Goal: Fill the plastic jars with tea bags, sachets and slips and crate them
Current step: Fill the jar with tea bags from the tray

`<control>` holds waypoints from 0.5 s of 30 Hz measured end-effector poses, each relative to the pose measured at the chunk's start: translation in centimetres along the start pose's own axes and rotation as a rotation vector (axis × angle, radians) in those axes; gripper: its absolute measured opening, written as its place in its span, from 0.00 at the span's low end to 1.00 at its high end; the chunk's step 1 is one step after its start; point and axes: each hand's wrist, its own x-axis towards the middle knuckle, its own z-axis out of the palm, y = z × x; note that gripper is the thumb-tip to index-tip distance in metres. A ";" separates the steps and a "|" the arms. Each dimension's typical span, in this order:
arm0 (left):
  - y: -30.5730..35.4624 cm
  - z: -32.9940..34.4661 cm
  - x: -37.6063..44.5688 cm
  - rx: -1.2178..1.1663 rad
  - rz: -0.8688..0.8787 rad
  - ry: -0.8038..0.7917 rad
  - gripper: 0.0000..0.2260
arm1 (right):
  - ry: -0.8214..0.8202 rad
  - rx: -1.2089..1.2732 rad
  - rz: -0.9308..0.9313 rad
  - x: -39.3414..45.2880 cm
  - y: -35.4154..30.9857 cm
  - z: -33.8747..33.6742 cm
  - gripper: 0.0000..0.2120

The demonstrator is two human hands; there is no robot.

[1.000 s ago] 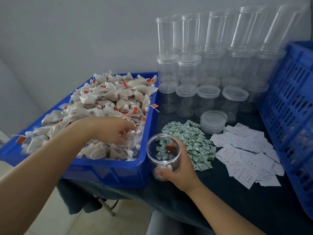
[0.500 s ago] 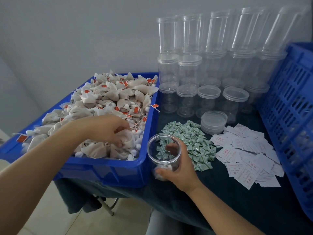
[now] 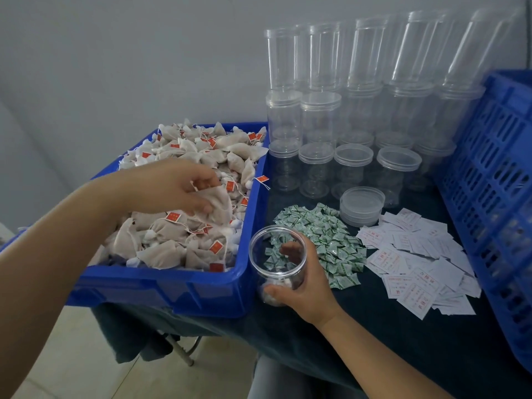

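Note:
A blue bin (image 3: 184, 286) on the left is heaped with beige tea bags carrying red tags. My left hand (image 3: 169, 187) is raised over the heap and pinches one tea bag (image 3: 217, 204) that hangs from my fingers. My right hand (image 3: 302, 286) grips an open clear plastic jar (image 3: 277, 262) standing on the dark table next to the bin; something pale lies at its bottom. Green sachets (image 3: 322, 240) lie in a pile just behind the jar. White printed slips (image 3: 417, 263) are spread to the right.
Rows of clear empty jars (image 3: 354, 116), some stacked and some capped, stand against the wall. A small stack of lids (image 3: 362, 205) sits before them. A blue slatted crate (image 3: 495, 197) stands at the right edge. The table's near edge drops to a tiled floor.
My left hand has come up out of the heap and moved right with a tea bag pinched in it. My right hand and the jar have stayed put.

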 end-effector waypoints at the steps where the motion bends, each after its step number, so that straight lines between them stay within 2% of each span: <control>1: 0.5 -0.3 -0.2 -0.024 0.021 0.025 0.08 | 0.001 0.003 -0.001 0.0 0.0 0.0 0.44; 8: 4.4 0.3 -0.5 -0.164 0.170 0.100 0.08 | 0.007 0.018 -0.016 0.0 0.2 0.0 0.44; 15: 5.8 3.2 1.2 -0.059 0.255 0.181 0.10 | 0.009 0.017 -0.006 0.1 0.3 0.0 0.45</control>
